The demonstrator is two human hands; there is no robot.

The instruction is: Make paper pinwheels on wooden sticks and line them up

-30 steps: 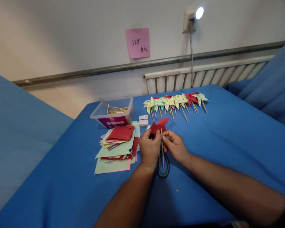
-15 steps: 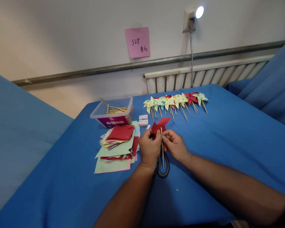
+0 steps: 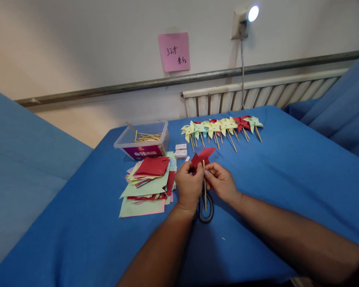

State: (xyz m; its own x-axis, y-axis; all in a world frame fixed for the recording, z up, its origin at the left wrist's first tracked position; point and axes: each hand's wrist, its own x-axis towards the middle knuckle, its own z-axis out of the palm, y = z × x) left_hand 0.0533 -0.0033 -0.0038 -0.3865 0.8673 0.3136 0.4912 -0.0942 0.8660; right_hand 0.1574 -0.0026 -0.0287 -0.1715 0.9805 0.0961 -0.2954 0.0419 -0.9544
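Barely shifting vs. 0.5 s ago, L hand (image 3: 189, 186) is gripping red pinwheel (image 3: 205, 154), R hand (image 3: 223, 184) pinching its stick (image 3: 205, 195) over scissors (image 3: 206, 220); pink wall note (image 3: 174, 52) is showing "32" + unclear chars; tub label (image 3: 145, 152) is looking illegible.

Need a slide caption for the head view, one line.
Left hand holding folded red paper, right hand at a thin stick, above scissors, with pinwheels lying beyond.

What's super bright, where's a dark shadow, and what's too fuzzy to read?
Head view: the round light glares white at the wall socket; head view: a dark shadow on the blue cloth between the left arm and right arm; head view: print on the small boxes is too fuzzy.
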